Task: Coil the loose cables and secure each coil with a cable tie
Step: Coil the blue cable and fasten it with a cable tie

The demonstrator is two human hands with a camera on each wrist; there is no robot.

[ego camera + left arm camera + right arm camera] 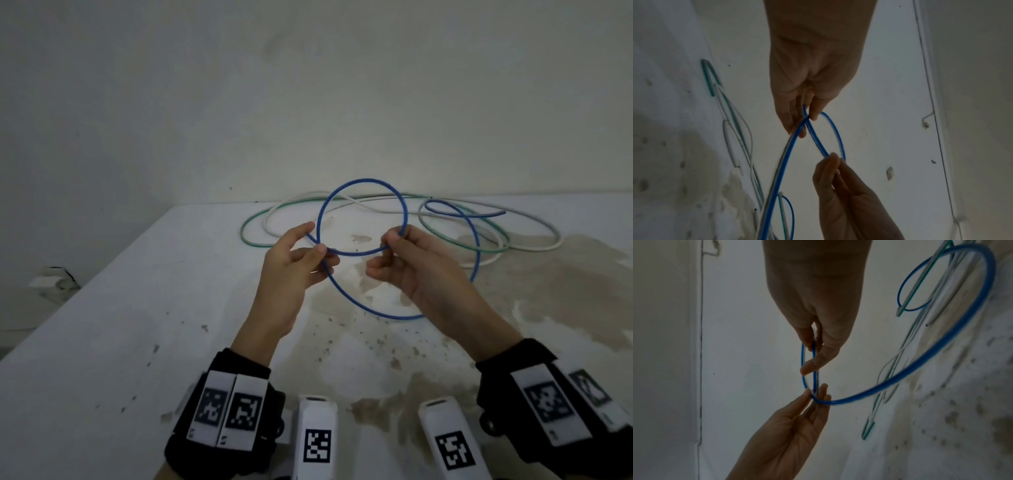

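Above the stained table [102, 342], left hand [291, 270] and right hand [414, 270] each pinch a blue cable [363, 180] loop; green cable [253, 244] and white cable [534, 248] lie beyond.

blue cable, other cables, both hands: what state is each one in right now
blue cable: one loop held up, the rest loose on the table
green cable: loose, uncoiled
white cable: loose, uncoiled
left hand: pinches the loop's crossing
right hand: pinches the loop's right side

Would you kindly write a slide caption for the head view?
Left hand and right hand pinch a blue cable loop above the stained table.
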